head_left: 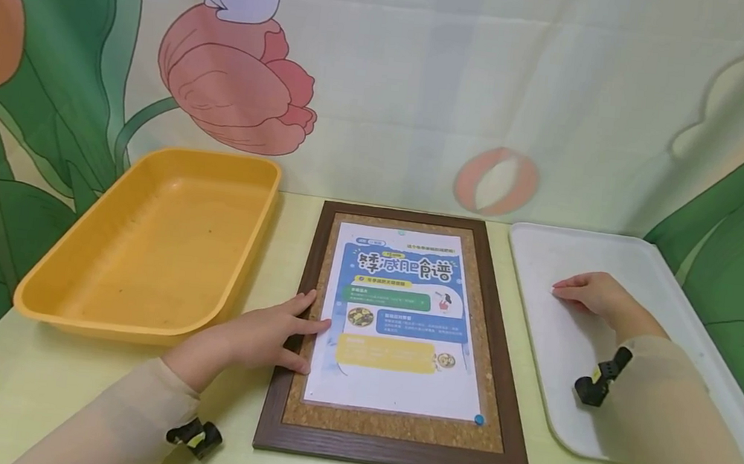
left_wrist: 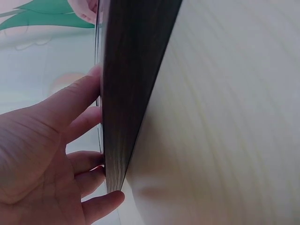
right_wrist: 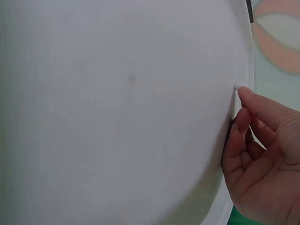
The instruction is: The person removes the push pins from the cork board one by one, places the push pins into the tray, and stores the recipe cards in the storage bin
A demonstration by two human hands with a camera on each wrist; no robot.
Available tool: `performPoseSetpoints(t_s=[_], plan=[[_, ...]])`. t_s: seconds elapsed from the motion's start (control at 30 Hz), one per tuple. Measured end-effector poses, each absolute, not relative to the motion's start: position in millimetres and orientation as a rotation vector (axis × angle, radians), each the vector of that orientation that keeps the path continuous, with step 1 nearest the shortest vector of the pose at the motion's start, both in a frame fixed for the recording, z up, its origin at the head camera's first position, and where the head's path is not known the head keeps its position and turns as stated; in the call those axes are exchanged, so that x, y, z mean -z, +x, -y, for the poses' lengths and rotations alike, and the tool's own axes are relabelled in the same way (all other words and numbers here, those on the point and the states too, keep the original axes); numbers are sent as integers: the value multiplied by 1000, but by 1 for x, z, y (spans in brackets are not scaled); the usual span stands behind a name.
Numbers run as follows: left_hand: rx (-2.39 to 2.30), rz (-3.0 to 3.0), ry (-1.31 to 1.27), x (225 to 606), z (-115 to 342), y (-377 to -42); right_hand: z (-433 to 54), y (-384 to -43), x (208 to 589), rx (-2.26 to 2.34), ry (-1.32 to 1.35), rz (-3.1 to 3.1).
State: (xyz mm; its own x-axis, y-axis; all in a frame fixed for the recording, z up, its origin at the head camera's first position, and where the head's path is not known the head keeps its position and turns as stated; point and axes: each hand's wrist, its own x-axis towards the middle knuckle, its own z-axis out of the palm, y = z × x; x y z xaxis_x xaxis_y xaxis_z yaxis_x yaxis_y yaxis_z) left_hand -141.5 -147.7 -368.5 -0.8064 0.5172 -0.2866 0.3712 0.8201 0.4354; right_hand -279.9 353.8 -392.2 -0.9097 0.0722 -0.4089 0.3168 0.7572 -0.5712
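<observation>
My left hand [head_left: 264, 336] rests at the left side of a brown-framed cork board [head_left: 393, 427], fingers spread over its edge. In the left wrist view the fingers [left_wrist: 84, 124] touch the dark frame. A printed poster [head_left: 391, 387] lies on the cork, with a blue pushpin [head_left: 479, 420] at its lower right corner and a teal pushpin [head_left: 402, 233] at its top. Over a white tray [head_left: 591, 257], my right hand [head_left: 597, 295] has its thumb and fingers drawn together. A tiny pale tip shows at the thumb in the right wrist view; whether it is a held thing or a nail, I cannot tell.
A deep yellow tray [head_left: 36, 297] stands at the left of the board. The white tray is to the board's right. Behind everything hangs a printed curtain [head_left: 393, 77] with flowers and leaves. The tabletop [head_left: 220, 412] is pale wood.
</observation>
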Motion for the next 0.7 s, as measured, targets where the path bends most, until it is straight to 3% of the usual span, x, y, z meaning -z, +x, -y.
performPoseSetpoints(t_s=[0.7], plan=[[-493, -2602, 701, 367, 148, -142, -358, -271, 385, 1011, 280, -2541]])
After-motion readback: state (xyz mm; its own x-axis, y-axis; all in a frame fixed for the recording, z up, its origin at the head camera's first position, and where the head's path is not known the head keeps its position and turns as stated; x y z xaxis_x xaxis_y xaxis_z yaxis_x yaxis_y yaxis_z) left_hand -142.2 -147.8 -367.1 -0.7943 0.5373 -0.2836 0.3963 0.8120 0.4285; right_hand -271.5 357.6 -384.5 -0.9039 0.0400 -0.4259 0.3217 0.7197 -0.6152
